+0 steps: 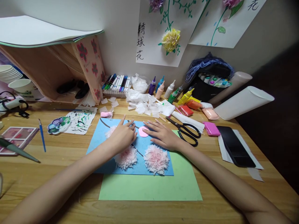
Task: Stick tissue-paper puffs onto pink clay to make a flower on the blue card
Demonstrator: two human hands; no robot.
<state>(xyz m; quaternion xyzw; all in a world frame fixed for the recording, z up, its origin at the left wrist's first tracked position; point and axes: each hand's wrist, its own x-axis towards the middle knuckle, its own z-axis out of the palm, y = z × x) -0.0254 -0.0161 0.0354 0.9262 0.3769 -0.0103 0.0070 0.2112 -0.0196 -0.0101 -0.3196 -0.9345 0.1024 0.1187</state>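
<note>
On the wooden desk a blue sheet (98, 146) lies over a green sheet (149, 188). Between my hands, near the blue sheet's top edge, is a flat pink round piece (143, 131). My right hand (163, 133) rests with fingers spread, its fingertips at that piece's right side. My left hand (123, 134) lies over the sheet with fingers stretched, partly covering one ruffled pale-pink flower (111, 132). Below it sits a second pink flower (127, 158), and a third flower (156, 158) is to the right. Dark painted lines run between them. Neither hand visibly holds anything.
Black scissors (187, 130) lie right of my right hand. Behind are torn white tissue pieces (144, 104), paint bottles (161, 90) and markers (118, 82). A phone (235, 146) lies at right; a blue brush (42, 137) and paint palette (59, 125) are at left.
</note>
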